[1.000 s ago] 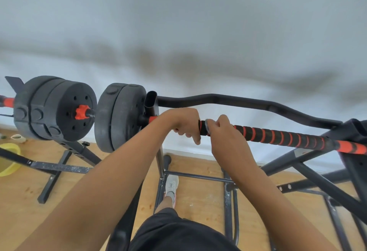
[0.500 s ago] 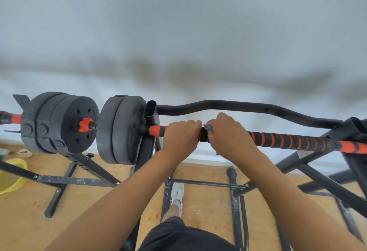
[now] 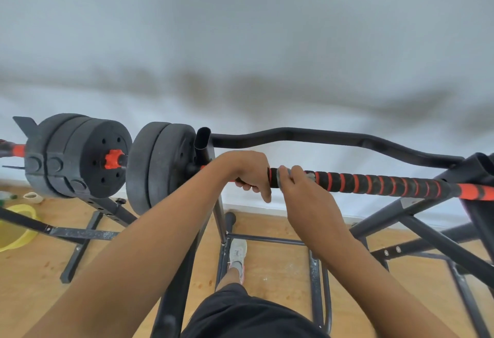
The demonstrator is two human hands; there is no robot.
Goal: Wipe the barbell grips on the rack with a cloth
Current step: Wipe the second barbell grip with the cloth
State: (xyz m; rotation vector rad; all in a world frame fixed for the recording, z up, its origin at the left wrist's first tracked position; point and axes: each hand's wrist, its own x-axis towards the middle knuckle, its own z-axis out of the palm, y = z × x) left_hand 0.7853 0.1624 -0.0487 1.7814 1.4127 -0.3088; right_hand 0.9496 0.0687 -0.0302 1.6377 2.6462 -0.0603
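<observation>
A pale grey wall fills the upper half of the view, with a wooden plank floor below it. Against the wall stands a black metal tube rack, its crossbars and legs spreading over the floor and passing under both forearms; a bent black bar runs across its top, just behind the barbell. The long barbell with black foam grips ringed in orange lies across the rack, sloping slightly down to the right. Two thick black round weight plates sit on its left end, close beside the rack's upright post. Further left, a second stack of black plates locked by an orange star nut rests on its own black stand, apart from the first pair.

The left hand wraps over the bar just right of the upright post, its grip curled around the bar with the forefinger hanging loose. Touching it on the right, the right hand has its grip pressed around a small grey cloth wound onto the foam grip; only the cloth's edges show past the fingers. Below, a leg in black shorts and a white shoe stand inside the rack's base. A yellow plastic basin sits on the floor at far left, partly hidden behind the stand's leg.
</observation>
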